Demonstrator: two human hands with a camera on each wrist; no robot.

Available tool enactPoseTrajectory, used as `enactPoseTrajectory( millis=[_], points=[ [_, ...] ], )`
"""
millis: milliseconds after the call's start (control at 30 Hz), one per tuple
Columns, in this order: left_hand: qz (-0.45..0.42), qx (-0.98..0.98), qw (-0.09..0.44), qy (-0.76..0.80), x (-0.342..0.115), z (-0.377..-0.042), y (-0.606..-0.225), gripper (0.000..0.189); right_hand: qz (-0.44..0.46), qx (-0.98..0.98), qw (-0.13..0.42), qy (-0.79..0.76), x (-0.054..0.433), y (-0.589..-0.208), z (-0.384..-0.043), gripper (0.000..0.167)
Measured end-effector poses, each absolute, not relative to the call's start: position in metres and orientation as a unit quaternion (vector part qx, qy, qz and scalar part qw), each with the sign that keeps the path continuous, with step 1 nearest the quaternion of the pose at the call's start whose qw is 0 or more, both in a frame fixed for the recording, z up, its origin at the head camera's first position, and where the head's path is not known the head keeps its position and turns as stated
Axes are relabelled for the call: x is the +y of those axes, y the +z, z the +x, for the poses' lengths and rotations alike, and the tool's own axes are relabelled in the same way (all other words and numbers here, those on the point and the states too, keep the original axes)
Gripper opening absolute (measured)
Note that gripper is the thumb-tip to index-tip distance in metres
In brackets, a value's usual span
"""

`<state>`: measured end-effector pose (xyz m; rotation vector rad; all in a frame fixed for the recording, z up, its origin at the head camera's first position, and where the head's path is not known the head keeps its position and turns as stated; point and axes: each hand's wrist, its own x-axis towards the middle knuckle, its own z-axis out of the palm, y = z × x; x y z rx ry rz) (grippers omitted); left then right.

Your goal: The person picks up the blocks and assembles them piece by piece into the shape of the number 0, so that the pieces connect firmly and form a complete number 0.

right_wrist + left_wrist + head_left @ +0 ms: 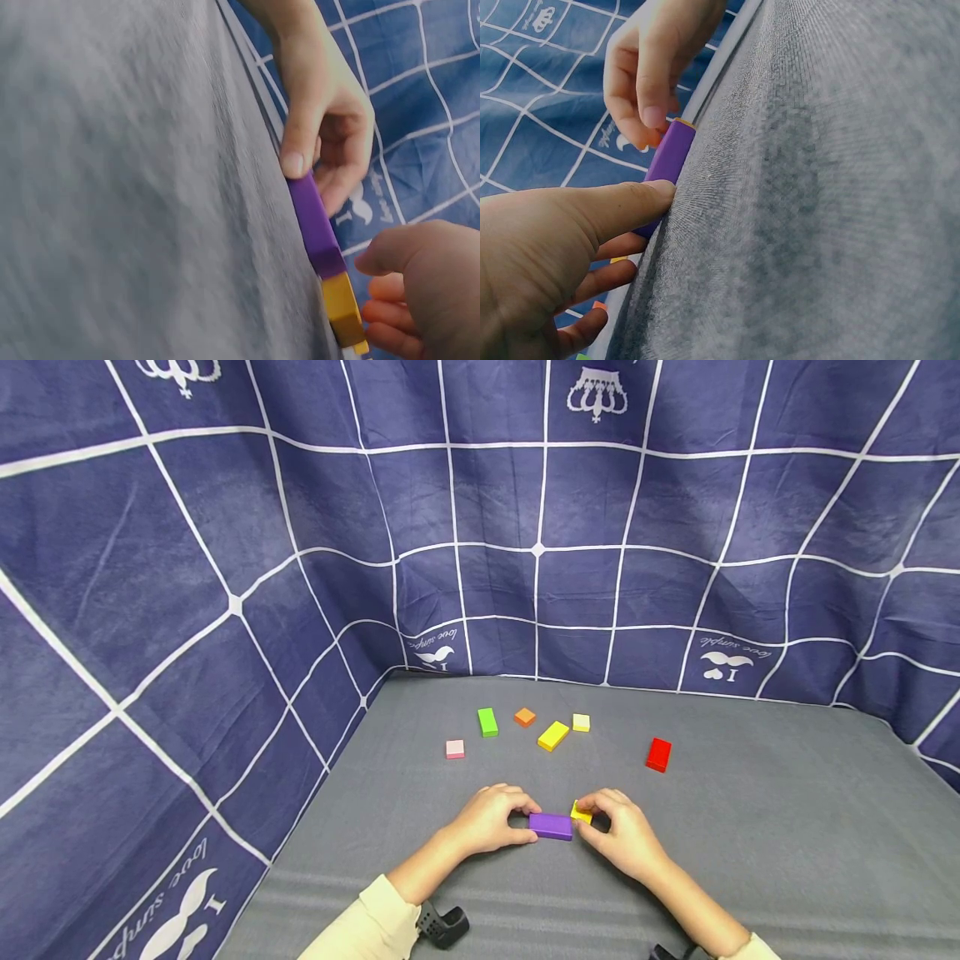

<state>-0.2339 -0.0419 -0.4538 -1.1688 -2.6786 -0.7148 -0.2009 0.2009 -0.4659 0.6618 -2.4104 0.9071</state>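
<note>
Left hand pinches a smooth, oblong purple block; right hand seems loose around the abutting yellow block. Gridded cloth reads "love".

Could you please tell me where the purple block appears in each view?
Head: the purple block is below centre, slightly to the right.
Left wrist: the purple block slants, left of centre.
Right wrist: the purple block slants, right of centre.
Shared landmark: the left hand, gripping one end of it.
</note>
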Motion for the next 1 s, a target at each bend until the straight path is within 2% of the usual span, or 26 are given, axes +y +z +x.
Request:
enactPoseTrajectory(
  millis=[400, 1000],
  points=[
    [-0.388, -0.889, 0.068, -0.232, -0.0421, -0.2343, -0.4541, 0.027, 0.249, -0.871, 0.279, 0.317, 0.1931, -0.4703, -0.1988, 0.021],
    [-0.404, -0.880, 0.080, -0.236, -0.0430, -0.2352, -0.4558, 0.027, 0.246, -0.868, 0.284, 0.325, 0.1922, -0.4703, -0.1980, 0.023]
  ],
)
